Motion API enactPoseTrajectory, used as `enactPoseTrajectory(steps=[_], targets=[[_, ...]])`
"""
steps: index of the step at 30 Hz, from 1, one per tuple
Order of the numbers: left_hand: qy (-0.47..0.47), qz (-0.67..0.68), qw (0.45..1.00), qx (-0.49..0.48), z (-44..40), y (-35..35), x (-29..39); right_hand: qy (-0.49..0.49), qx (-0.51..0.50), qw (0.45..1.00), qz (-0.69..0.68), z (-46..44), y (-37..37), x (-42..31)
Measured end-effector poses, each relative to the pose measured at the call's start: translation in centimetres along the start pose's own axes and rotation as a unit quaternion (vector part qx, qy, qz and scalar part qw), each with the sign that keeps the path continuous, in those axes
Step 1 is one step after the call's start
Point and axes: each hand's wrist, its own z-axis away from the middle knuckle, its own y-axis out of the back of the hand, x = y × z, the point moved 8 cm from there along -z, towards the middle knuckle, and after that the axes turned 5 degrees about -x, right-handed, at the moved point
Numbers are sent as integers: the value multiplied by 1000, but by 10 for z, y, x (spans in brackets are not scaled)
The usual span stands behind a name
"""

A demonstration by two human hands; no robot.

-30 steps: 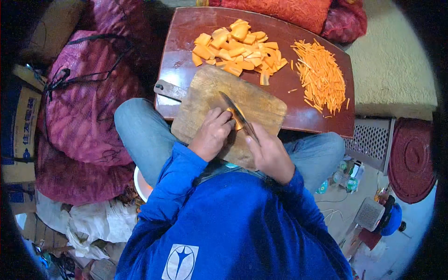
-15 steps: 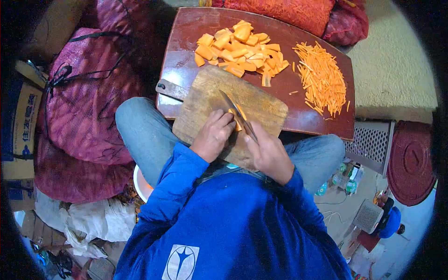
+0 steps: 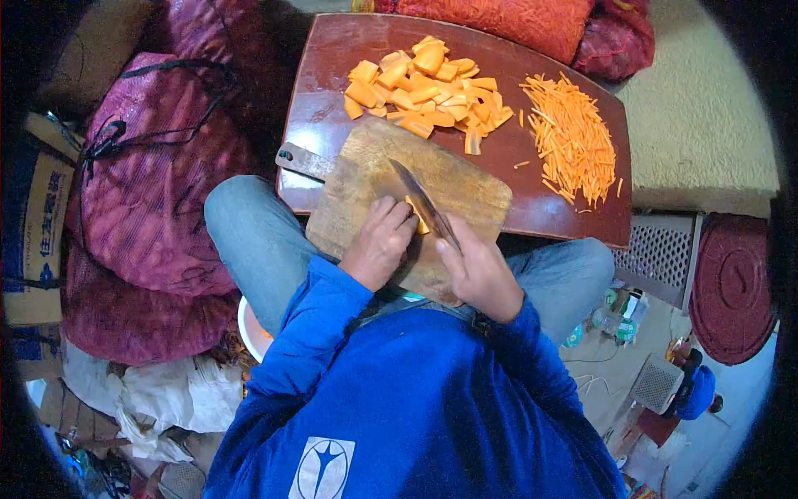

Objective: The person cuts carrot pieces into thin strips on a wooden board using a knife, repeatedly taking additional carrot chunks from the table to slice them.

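Observation:
My right hand (image 3: 480, 270) is wrapped round the handle of a knife (image 3: 418, 191), its blade angled up and left over the wooden cutting board (image 3: 366, 162). Beside the blade, my left hand (image 3: 384, 239) presses curled fingertips on a small carrot piece (image 3: 418, 218), partly hidden by the fingers. Beyond the board lies a heap of flat carrot slices (image 3: 432, 87) on the red-brown table (image 3: 332, 54). Farther right is a pile of thin carrot sticks (image 3: 573, 137).
A metal blade-like tool (image 3: 301, 160) pokes out from the board's left side. Red mesh sacks (image 3: 162, 191) stand at the left, and an orange-filled bag (image 3: 499, 27) lies behind the table. A white basin (image 3: 252, 331) sits by the left knee.
The knife blade has tilted and shows more of its flat side. The orange strip along its right edge is no longer visible. Both hands stay in nearly the same place.

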Motion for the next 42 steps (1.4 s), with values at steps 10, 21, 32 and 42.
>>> enactPoseTrajectory(steps=[10,21,32,42], targets=[[-9,11,1000,-1,0,-4,-1,-62,-29,997,36,13,-16,8],[-15,7,1000,21,0,2,0,-66,-51,996,43,35,-7,6],[-12,-1,1000,29,2,5,1,-36,-30,999,13,17,-2,4],[5,8,1000,1,2,-1,-2,-46,-18,998,28,8,-14,13]])
